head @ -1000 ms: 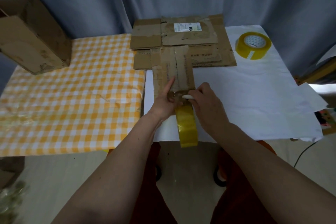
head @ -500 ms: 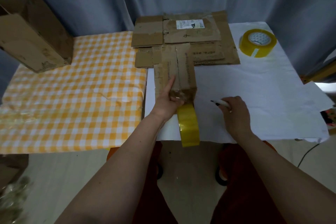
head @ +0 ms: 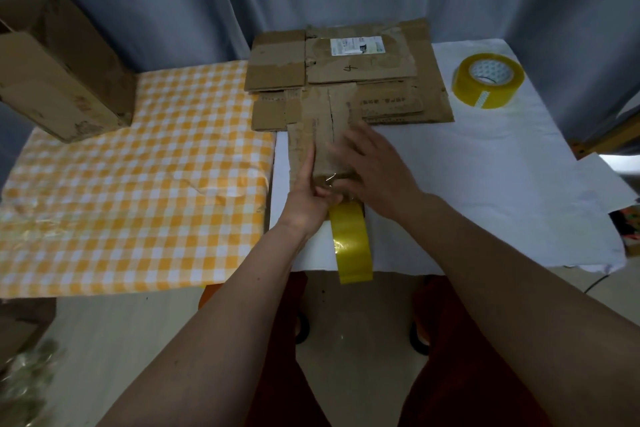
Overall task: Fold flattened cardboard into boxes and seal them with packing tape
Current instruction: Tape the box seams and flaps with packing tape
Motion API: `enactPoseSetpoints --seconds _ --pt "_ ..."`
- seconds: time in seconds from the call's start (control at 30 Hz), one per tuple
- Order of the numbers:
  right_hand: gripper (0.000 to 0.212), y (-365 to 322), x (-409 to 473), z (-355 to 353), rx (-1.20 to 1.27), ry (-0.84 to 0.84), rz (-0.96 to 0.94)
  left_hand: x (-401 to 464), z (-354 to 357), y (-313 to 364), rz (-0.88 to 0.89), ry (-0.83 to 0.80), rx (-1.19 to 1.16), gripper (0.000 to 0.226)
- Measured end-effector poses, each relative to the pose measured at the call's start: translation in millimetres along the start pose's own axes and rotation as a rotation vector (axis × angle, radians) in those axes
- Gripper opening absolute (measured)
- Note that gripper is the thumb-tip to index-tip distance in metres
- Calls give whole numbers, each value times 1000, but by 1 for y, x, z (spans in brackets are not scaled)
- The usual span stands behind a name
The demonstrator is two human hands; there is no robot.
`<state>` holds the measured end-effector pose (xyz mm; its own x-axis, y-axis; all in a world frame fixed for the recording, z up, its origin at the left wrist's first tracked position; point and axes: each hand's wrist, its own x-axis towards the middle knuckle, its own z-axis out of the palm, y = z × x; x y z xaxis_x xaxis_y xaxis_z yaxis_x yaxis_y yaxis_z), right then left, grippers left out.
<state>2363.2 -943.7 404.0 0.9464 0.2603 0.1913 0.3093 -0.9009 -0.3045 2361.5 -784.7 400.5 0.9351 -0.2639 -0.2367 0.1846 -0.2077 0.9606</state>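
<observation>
A small folded cardboard box [head: 320, 128] lies lengthwise on the white table cover, its near end wrapped in clear tape. My left hand [head: 308, 198] grips that near end, with the index finger straight along the box's left side and the thumb on the taped end. My right hand [head: 374, 163] lies flat and blurred on the top of the box, fingers spread and holding nothing. A yellow tape strip [head: 351, 243] hangs from the box end over the table edge. Behind the box lies a stack of flattened cardboard [head: 360, 62].
A yellow tape roll [head: 488, 80] stands at the back right on the white cover [head: 485, 184]. An assembled brown box [head: 59, 69] sits at the back left on the yellow checked cloth [head: 138, 184]. Loose paper hangs off the right edge.
My right hand held a pen-like tool out to the right half a second ago. It has since come back onto the box top without it. The left hand has stayed at the box end.
</observation>
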Motion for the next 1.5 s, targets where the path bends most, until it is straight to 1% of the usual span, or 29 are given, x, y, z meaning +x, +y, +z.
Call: enactPoseSetpoints --seconds 0.03,0.07,0.1,0.17,0.27,0.37,0.47,0.57,0.63,0.77,0.83,0.9,1.0,1.1,1.2,1.23,1.27,1.33,1.37,1.4,1.43,1.5 --pt "63 4 3 4 -15 -61 7 0 0 -1 2 13 -5 97" --pt "61 8 4 7 -1 -64 15 -2 -1 -1 2 21 -18 99" --pt "60 11 4 9 34 -32 31 -2 -1 -2 2 23 -38 100" --pt "60 14 4 8 139 3 98 -3 -3 -3 4 13 -79 100" --pt "65 14 4 7 214 -41 130 -3 -5 -8 -26 12 -120 104" --pt "69 12 4 6 213 -87 130 -6 -3 -11 -41 36 -121 108" --pt "74 8 1 1 168 -152 134 -13 -2 -10 -23 63 -126 107" --pt "78 5 -8 -9 200 -144 144 -20 -2 -9 11 89 -116 105" --pt "75 2 -16 -15 228 -125 179 -22 -2 -9 32 98 -106 102" --pt "58 -9 -17 -26 212 -60 156 -30 -1 -8 51 86 -102 99" --pt "54 -15 -9 -29 220 -68 158 -32 -1 -7 53 82 -92 98" --pt "55 -14 2 -29 191 -127 168 -31 -2 -6 59 84 -75 98" --pt "58 -6 10 -24 75 -201 179 -27 -4 -9 65 79 -47 100" --pt "62 -5 12 -18 -33 -173 142 -26 -4 -9 78 67 -35 100" --pt "71 -13 15 -19 -16 -164 142 -28 -6 -6 82 53 -28 99" --pt "71 -16 14 -22 -8 -116 131 -29 -7 -6 85 47 -34 99" --pt "66 -20 11 -22 12 -21 100 -30 -8 -5 89 42 -46 99" --pt "40 -30 -2 -21 113 210 48 -31 -7 -3 93 45 -62 98" --pt "26 -36 -9 -21 201 237 62 -32 -6 -2 98 45 -70 97" --pt "17 -42 -16 -20 318 188 102 -34 -4 -2 103 42 -76 97" --pt "15 -46 -22 -19 427 87 167 -35 -3 -1 109 41 -76 96" --pt "24 -46 -29 -16 582 -97 318 -37 -2 -2 126 41 -61 96"
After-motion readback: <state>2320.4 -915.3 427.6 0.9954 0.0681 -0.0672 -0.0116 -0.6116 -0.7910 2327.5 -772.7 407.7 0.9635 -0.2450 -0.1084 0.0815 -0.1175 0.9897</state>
